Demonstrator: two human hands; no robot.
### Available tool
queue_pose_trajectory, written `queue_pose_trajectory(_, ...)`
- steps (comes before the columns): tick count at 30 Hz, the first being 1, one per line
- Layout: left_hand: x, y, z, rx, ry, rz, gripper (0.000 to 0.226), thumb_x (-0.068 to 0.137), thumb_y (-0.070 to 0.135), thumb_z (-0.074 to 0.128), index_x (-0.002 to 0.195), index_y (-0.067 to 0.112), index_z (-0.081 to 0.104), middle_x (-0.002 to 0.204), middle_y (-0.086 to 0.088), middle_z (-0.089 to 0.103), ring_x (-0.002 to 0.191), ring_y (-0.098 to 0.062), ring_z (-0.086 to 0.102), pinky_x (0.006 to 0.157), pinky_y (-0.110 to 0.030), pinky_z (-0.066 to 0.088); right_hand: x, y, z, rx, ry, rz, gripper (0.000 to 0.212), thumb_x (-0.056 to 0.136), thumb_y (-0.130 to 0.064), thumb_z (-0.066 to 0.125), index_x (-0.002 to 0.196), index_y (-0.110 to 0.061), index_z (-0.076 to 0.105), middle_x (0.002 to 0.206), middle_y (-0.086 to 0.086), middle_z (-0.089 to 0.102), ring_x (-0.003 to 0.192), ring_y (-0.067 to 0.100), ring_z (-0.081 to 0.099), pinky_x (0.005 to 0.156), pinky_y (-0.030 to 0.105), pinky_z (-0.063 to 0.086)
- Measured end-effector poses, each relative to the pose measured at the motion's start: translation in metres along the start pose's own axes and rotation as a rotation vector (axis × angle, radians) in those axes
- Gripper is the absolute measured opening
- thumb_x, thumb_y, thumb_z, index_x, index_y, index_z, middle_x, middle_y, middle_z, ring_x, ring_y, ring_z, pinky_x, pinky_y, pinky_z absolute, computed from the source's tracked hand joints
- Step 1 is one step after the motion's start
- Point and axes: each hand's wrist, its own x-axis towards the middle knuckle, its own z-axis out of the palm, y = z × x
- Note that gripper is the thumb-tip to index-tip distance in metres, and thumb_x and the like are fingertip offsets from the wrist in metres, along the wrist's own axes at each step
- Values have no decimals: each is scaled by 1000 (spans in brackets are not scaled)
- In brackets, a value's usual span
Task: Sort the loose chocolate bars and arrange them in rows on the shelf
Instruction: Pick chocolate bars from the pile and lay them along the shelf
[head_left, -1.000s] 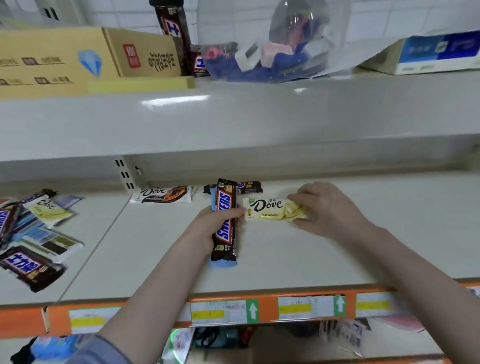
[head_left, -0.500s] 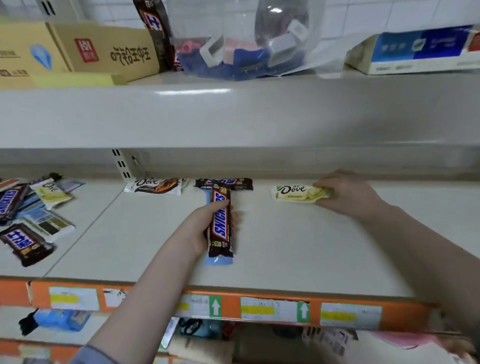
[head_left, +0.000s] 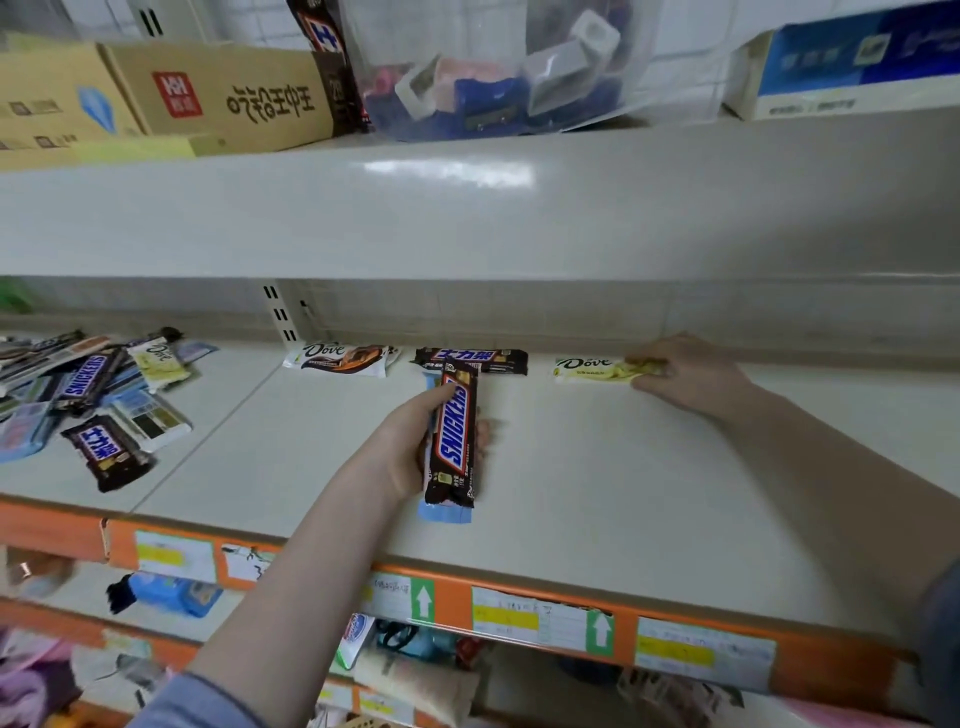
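Left hand (head_left: 402, 447) fingers clamp Snickers bar (head_left: 453, 439) plus blue bar (head_left: 445, 513) beneath; right hand (head_left: 685, 376) fingers pinch yellow Dove bar (head_left: 592, 370). Risk: blue bar slips free.

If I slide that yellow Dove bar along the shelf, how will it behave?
The yellow Dove bar lies flat, so it likely slides without rolling. Its glossy wrapper on the smooth shelf probably slips easily. It looks thin and light.

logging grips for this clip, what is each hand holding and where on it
Left hand grips the Snickers bar, with a blue bar beneath, around the middle. Right hand pinches the yellow Dove bar at its right end.
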Motion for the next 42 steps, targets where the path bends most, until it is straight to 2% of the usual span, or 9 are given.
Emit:
queue_pose_trajectory(6,3,2,0,44,-35,6,34,92,33,48,104,2,55,78,-18,67,63,-26,65,64,-33,54,7,-4,-4,51,-53,56,37,79,-26,66,115,-19,63,120,7,63,112,25,55,94,36,44)
queue_pose_trajectory(10,4,3,-5,58,-68,-2,33,92,29,44,103,0,55,80,-19,69,63,-26,67,60,-31,57,8,-8,-2,56,-53,89,37,79,-26,65,115,-20,63,122,5,62,113,23,54,95,34,43)
queue_pose_trajectory(15,5,5,-8,143,-116,-17,28,90,25,53,100,-1,60,80,-16,69,61,-24,67,57,-29,57,7,-16,-5,39,9,92,34,80,-27,62,113,-20,64,121,5,62,114,24,52,95,33,42)
queue_pose_trajectory(18,5,8,-9,188,-158,-36,26,86,23,58,98,-1,61,78,-15,71,59,-22,68,56,-28,58,3,-38,-8,113,84,85,29,82,-25,62,110,-20,65,115,3,62,110,22,53,85,27,37)
queue_pose_trajectory(22,4,12,-12,273,-230,-70,34,76,23,66,102,1,60,83,-15,71,63,-21,69,56,-27,57,-14,-72,-6,327,31,36,17,82,-30,62,97,-24,68,87,0,65,80,9,56,70,24,41)
queue_pose_trajectory(26,6,15,-11,365,-268,-98,42,70,26,69,104,2,61,89,-16,71,68,-21,68,64,-27,57,-24,-104,0,563,-42,30,23,83,-25,63,106,-20,67,95,-6,68,89,7,62,84,25,45)
queue_pose_trajectory(33,7,20,-8,363,-411,-180,42,79,34,62,107,4,57,91,-19,68,70,-23,66,66,-29,55,-24,-131,7,635,-91,-21,20,85,-16,60,104,-15,67,85,-2,68,77,3,60,61,9,42)
queue_pose_trajectory(39,11,22,-9,361,-452,-227,35,87,36,53,104,5,55,90,-18,66,74,-22,61,71,-28,51,-24,-135,7,725,-124,-6,5,85,-11,61,87,-15,64,83,4,69,71,5,58,53,15,42)
queue_pose_trajectory(42,13,23,-10,389,-410,-211,38,84,37,56,103,4,58,89,-18,67,73,-23,64,68,-29,53,-26,-132,6,774,-70,4,11,84,-9,61,79,-18,61,77,3,67,67,5,57,52,15,44)
